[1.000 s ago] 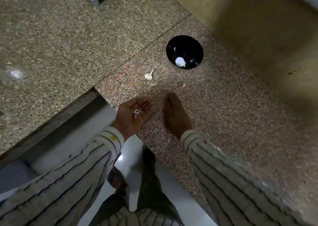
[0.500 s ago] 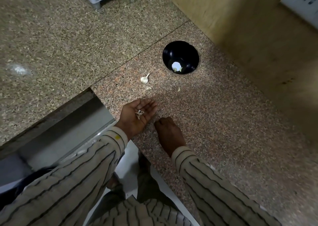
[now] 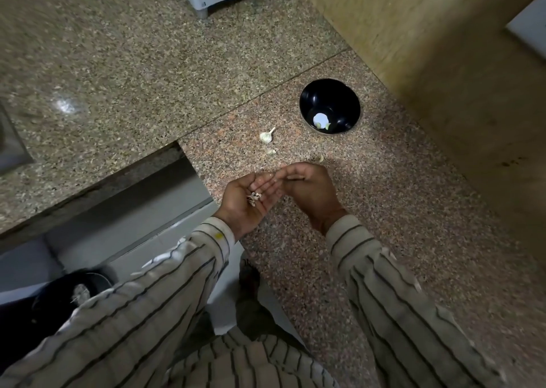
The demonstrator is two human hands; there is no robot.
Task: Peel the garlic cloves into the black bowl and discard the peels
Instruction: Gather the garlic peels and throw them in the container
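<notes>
Two hands meet just over the near part of the speckled counter point(image 3: 399, 210). My left hand point(image 3: 251, 201) lies palm up with its fingers relaxed and nearly straight, cradling a small heap of papery garlic peels point(image 3: 254, 198) in the hollow of the palm. My right hand point(image 3: 310, 191) sits at 3 o'clock from it, back upward, fingers curled, its fingertips reaching over the tips of my left fingers — I cannot tell whether they pinch anything.

At 12 o'clock from the hands, near but apart, lies a garlic piece with a stem point(image 3: 266, 135) on the stone. A smaller clove point(image 3: 271, 151) sits just beside it toward me, and another scrap point(image 3: 319, 159) lies right beyond my right knuckles.

The black bowl point(image 3: 339, 98) stands upright at about 1 o'clock from my hands, farther off than the loose garlic, close to the tan wall point(image 3: 428, 47). Inside it rests something pale — a peeled clove point(image 3: 321, 119) with a greenish bit at its edge.

Down at 8 o'clock, below the counter's edge, a dark bin point(image 3: 53, 302) shows pale scraps inside.
</notes>
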